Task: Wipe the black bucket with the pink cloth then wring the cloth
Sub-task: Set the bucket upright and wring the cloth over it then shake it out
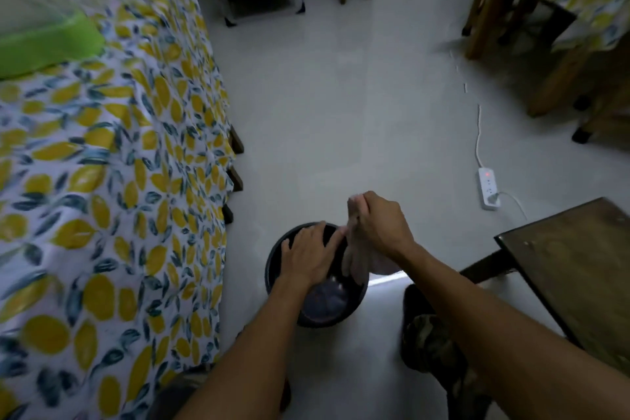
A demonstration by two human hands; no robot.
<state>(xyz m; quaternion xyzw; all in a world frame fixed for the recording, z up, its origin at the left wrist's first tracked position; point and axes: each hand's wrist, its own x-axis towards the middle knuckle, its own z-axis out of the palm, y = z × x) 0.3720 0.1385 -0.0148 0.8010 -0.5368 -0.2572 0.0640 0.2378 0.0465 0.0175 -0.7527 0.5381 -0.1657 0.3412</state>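
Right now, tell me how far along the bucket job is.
Whether wiping is finished can't be told. In hand: the right hand grips the pink cloth, bunched and hanging over the black bucket on the floor; the left hand is spread open over the bucket's mouth. Left: both hands twisting the cloth to wring it.

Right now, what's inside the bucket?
Bucket: a dim, wet-looking bottom shows. Cloth hangs into it from the right hand. Left hand covers the far side.

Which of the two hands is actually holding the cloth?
The right hand: it is fisted around the pink cloth, which hangs down over the black bucket. The left hand lies open and flat over the bucket, gripping nothing.
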